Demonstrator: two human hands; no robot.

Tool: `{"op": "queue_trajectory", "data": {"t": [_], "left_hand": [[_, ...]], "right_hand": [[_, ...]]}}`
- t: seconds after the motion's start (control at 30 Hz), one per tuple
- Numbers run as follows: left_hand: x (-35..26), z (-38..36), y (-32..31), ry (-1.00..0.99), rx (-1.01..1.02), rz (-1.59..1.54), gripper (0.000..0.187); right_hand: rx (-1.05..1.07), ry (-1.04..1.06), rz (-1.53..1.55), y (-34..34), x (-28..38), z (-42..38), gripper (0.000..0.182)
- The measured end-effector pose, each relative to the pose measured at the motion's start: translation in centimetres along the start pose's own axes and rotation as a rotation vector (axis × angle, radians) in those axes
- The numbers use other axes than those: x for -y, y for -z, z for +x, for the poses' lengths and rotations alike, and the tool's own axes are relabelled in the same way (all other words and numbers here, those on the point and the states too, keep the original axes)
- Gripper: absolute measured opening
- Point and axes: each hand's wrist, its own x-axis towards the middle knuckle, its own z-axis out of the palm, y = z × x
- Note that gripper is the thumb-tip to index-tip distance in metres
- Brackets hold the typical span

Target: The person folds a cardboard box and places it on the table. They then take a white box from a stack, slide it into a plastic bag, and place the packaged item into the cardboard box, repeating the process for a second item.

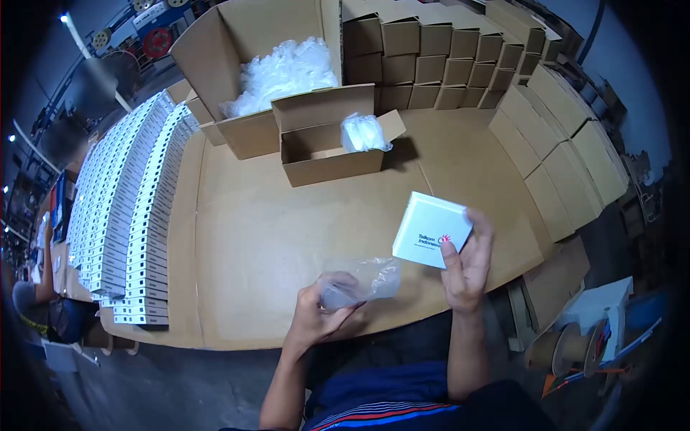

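Note:
In my right hand [468, 269] is a flat white square box [431, 228] with "Telkom Indonesia" printed on it, gripped at its right edge with the thumb across the front. My left hand [316, 312] holds a clear plastic bag [370, 281], its opening spread around the fingers and its other end pointing right. The bag and the white box are apart, both above the table's near side. Behind them an open cardboard carton [334, 172] stands on the table, with a bagged white item [363, 133] at its right end.
A large carton [248, 140] full of clear plastic bags [291, 72] stands at the back. White boxes [147, 237] are stacked in long rows on the left. Brown cartons [431, 68] line the back, and more cartons [568, 165] stand at right on the cardboard-covered table [251, 251].

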Motion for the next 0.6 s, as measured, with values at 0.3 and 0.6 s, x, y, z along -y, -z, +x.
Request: {"op": "queue_trajectory", "data": {"t": [0.3, 0.6], "left_hand": [[-0.6, -0.2, -0.7, 0.041, 0.033, -0.015, 0.045], [-0.7, 0.0, -0.6, 0.089, 0.030, -0.024, 0.037]], "right_hand": [[0.642, 0.101, -0.194, -3.3, 3.4, 5.5, 0.028], [0.756, 0.074, -0.145, -5.0, 2.3, 6.0, 0.024]]}}
